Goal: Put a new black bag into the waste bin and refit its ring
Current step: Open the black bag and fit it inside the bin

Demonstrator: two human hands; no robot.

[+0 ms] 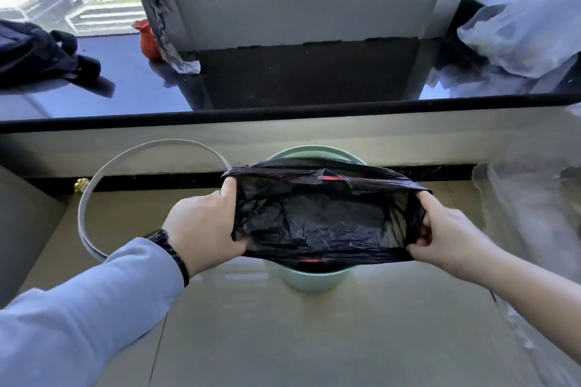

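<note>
Step in hand: spreading the thin black plastic bag (317,223) over the pale green round waste bin (309,280) on the tiled floor (314,339). Left hand (204,226) clamps the bag's mouth at 9 o'clock, right hand (446,236) clamps it at 3 o'clock, film stretched taut between them directly above the bin. Best: lower evenly, fold the hem outward all round, avoid tearing. Grey loose hoop ring (94,192) leans at 9 o'clock of the bin, beside the left hand, untouched.

Black bag (317,223) stretched open between left hand (204,226) and right hand (446,236) above green bin (311,280).
</note>
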